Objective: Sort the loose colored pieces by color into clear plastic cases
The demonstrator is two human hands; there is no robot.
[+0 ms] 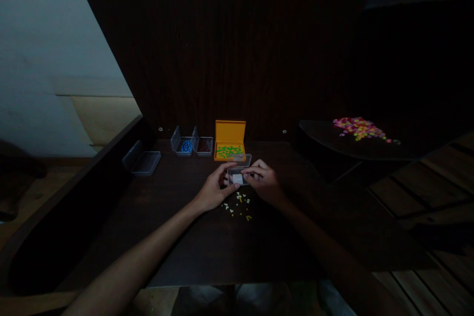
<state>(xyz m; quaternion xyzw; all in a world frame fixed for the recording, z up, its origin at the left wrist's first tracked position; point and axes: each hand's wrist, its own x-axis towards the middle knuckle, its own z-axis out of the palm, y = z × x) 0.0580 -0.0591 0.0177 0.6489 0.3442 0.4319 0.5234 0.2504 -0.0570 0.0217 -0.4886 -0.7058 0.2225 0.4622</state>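
Note:
My left hand (214,189) and my right hand (263,182) meet at the middle of a dark table and both grip a small clear plastic box (237,176) with something white inside. Its clear lid stands open at the back. Just in front of the box, several tiny white and yellow beads (237,205) lie loose on the table top. Behind the box stands an open orange box (229,142) with green beads in it.
At the back left stand an open clear box with blue beads (186,145), one with dark beads (204,145), and a clear box (142,160) further left. A pile of pink and yellow beads (358,128) lies on a dark shelf to the right. Wooden floor lies around the table.

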